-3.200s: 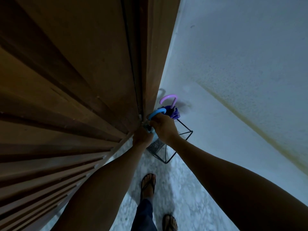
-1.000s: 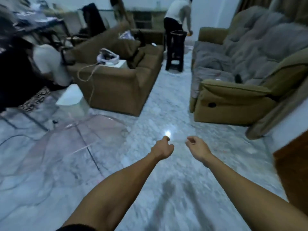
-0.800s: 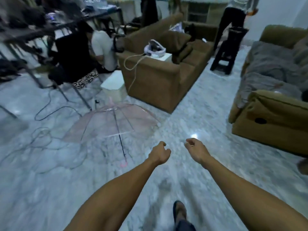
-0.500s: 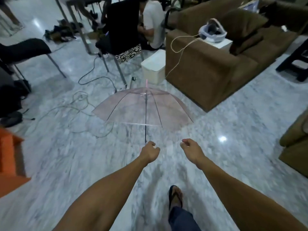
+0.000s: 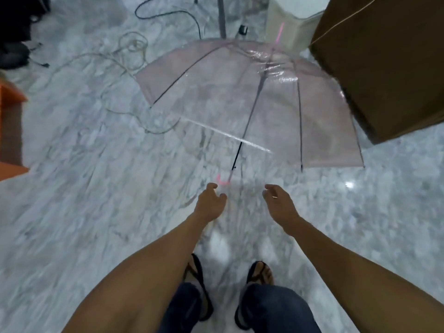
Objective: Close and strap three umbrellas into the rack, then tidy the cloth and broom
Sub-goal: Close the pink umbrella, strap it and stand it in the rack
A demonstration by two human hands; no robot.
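- Umbrella [image 5: 252,97]: open, transparent with a pink tint and dark ribs, lying on its side on the marble floor [image 5: 84,200]. The canopy faces away from the person; its far edge lies close against the brown sofa [image 5: 384,63] at upper right.
- Shaft [image 5: 247,123]: dark, running from the canopy crown down toward the person and ending in a pink hooked handle [image 5: 223,180] at floor level.
- Left hand [image 5: 211,203]: fingers loosely curled and parted, holding nothing. It is just beside the pink handle, with the fingertips near it; contact cannot be confirmed owing to blur.
- Right hand [image 5: 278,203]: fingers loosely curled, holding nothing, positioned to the right of the handle and apart from it.
- Both forearms are extended forward and down, the hands side by side with a gap between them.
- Feet [image 5: 259,277]: in dark sandals, standing on the floor directly below the hands; dark trouser legs visible at the bottom edge.
- Cables [image 5: 125,58]: pale and dark leads looped across the floor to the left of the canopy.
- White box [image 5: 288,25]: behind the canopy, beside the sofa.
- Orange object [image 5: 12,131]: at the left edge; its nature cannot be determined.
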